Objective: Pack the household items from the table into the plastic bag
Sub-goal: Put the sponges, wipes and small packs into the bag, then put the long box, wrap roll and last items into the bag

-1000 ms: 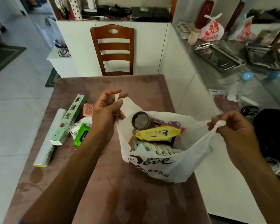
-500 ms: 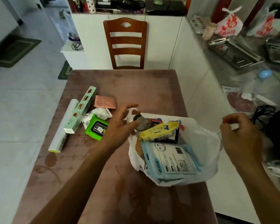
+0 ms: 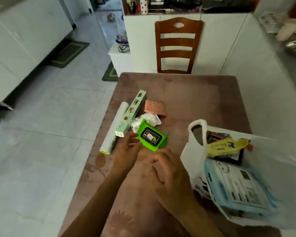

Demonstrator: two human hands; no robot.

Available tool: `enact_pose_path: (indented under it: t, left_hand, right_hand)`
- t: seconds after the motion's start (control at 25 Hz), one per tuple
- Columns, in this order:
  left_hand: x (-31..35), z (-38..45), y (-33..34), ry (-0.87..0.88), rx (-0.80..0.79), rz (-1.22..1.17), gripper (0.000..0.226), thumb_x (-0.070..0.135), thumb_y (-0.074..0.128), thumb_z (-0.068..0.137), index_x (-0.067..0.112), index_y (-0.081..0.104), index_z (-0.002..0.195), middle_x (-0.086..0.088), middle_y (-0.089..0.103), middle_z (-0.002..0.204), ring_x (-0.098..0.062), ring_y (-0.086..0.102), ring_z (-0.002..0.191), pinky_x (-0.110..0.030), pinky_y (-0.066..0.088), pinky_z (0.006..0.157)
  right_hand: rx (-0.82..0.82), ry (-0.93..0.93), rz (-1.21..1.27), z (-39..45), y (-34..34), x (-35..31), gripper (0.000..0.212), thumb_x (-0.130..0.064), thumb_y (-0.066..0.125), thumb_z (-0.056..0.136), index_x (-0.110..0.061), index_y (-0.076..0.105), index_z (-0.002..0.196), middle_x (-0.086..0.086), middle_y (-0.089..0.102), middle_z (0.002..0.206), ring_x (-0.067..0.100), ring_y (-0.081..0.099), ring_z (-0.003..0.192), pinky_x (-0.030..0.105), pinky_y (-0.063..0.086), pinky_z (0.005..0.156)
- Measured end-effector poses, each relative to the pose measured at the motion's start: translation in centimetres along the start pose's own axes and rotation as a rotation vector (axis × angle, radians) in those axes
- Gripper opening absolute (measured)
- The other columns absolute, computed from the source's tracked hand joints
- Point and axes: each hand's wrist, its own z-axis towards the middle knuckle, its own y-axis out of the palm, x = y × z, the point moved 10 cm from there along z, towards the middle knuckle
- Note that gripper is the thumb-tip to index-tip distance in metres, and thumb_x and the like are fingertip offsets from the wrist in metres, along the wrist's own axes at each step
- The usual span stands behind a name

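1. The left hand [image 3: 128, 149] reached over the table [image 3: 195, 93] with fingers spread apart; its fingertips touched the near corner of the green wipes pack [image 3: 151, 137], not clamped on it.
2. The right hand [image 3: 169, 175] hovered just beside the left, fingers loosely curled and holding nothing.
3. The wipes pack lay flat, partly over a crumpled white packet [image 3: 148, 119].
4. A long mint box [image 3: 132, 112] lay just left of the packet, with a white roll [image 3: 114, 129] alongside it near the table's left edge.
5. A pink patterned pad [image 3: 155, 107] lay just beyond the packet.
6. The white plastic bag [image 3: 191, 161] sat open at the table's right side, apart from both hands, one handle loop standing up.
7. Inside the bag showed a yellow pack [image 3: 224, 147] and a large blue-and-white pack [image 3: 237, 185]; other contents were too hidden to tell.
8. A wooden chair [image 3: 178, 45] stood at the table's far end.
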Motion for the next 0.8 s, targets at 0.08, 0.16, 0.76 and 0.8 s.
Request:
enact_pose_path:
  t: [0.08, 0.16, 0.76, 0.8]
  left_hand:
    - [-2.7, 2.7, -2.7, -0.038, 0.052, 0.138, 0.027, 0.012, 0.064, 0.085, 0.014, 0.062, 0.112, -0.003, 0.068, 0.109, -0.015, 0.062, 0.088, -0.022, 0.046, 0.069]
    - [-4.6, 6.0, -4.7, -0.027, 0.083, 0.302, 0.032, 0.015, 0.063, 0.083, 0.016, 0.062, 0.115, 0.005, 0.063, 0.11, -0.016, 0.059, 0.093, -0.027, 0.046, 0.077]
    - [-13.9, 12.4, -4.0, -0.007, -0.094, 0.444, 0.063, 0.038, 0.071, 0.07, 0.027, 0.039, 0.123, -0.003, 0.064, 0.12, -0.029, 0.065, 0.103, -0.043, 0.054, 0.083]
    - [-15.9, 10.0, -4.3, -0.11, -0.132, 0.36, 0.068, 0.035, 0.074, 0.067, 0.026, 0.041, 0.126, 0.0, 0.063, 0.12, -0.026, 0.065, 0.103, -0.042, 0.054, 0.084]
  right_hand:
    - [-0.12, 0.116, -0.062, 1.6, 5.7, 3.4, 0.02, -0.021, 0.055, 0.085, -0.023, 0.052, 0.105, -0.004, 0.056, 0.111, 0.015, 0.053, 0.098, 0.032, 0.049, 0.081]
    - [-0.204, 0.205, -0.163, 3.7, 10.0, 6.7, 0.037, -0.024, 0.053, 0.085, -0.022, 0.046, 0.121, 0.001, 0.052, 0.127, 0.019, 0.05, 0.113, 0.036, 0.048, 0.093]
    - [-0.381, 0.638, -0.576, 4.0, 17.8, 19.4, 0.104, -0.063, 0.066, 0.061, -0.015, 0.024, 0.143, 0.007, 0.042, 0.142, 0.028, 0.042, 0.128, 0.041, 0.035, 0.103]
    - [-0.404, 0.671, -0.565, 1.2, 17.8, 19.2, 0.11, -0.067, 0.063, 0.058, -0.016, 0.021, 0.146, 0.006, 0.039, 0.146, 0.028, 0.04, 0.131, 0.042, 0.032, 0.106]
